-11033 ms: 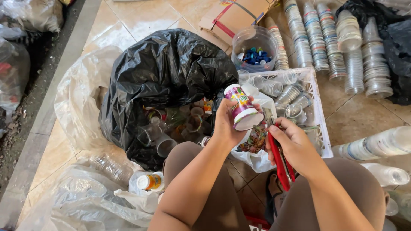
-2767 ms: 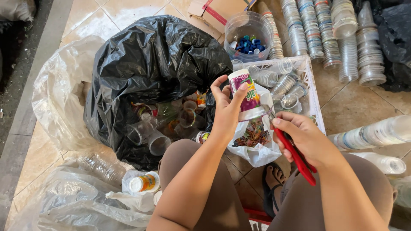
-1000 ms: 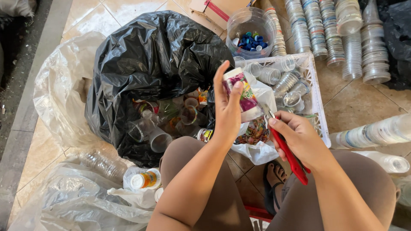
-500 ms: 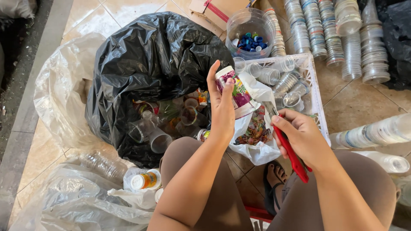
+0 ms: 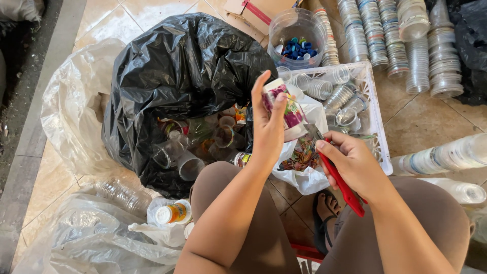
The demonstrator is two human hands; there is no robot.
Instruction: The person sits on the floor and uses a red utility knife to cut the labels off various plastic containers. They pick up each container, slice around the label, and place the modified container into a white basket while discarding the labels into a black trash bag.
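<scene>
Cup [image 5: 285, 109], plastic with a purple-and-green printed label, sits mid-frame slightly right of centre, pinched in the left hand [image 5: 267, 133]; thumb on one side, fingers wrapped behind, index finger pointing up past the rim; cup tilted, rim toward upper left; right hand [image 5: 352, 163] just below and right of it, clenched round a red-handled cutter [image 5: 341, 181], blade end aimed at the cup's lower edge; whether blade touches the cup I cannot tell; handle runs down-right past the wrist.

Directly under both hands: white plastic bag [image 5: 304, 175] open, holding a heap of coloured label scraps [image 5: 303, 155]; behind it, right of centre, a white crate [image 5: 373, 114] with clear cups lying inside; upper centre, a clear tub [image 5: 297, 35] with blue bottle caps in the bottom; upper right, rows of stacked clear cups [image 5: 401, 43] on the tile floor; more stacks lying on their side at right edge [image 5: 446, 155].

Left of the hands: black bin bag [image 5: 177, 76] open toward the person, mixed used cups spilling at its mouth; clear plastic sheeting [image 5: 71, 111] beneath and to the left; lower left, crushed clear bottle [image 5: 119, 195] and a small bottle with orange label [image 5: 172, 213]; sandalled foot [image 5: 327, 215] visible between the knees at bottom.
</scene>
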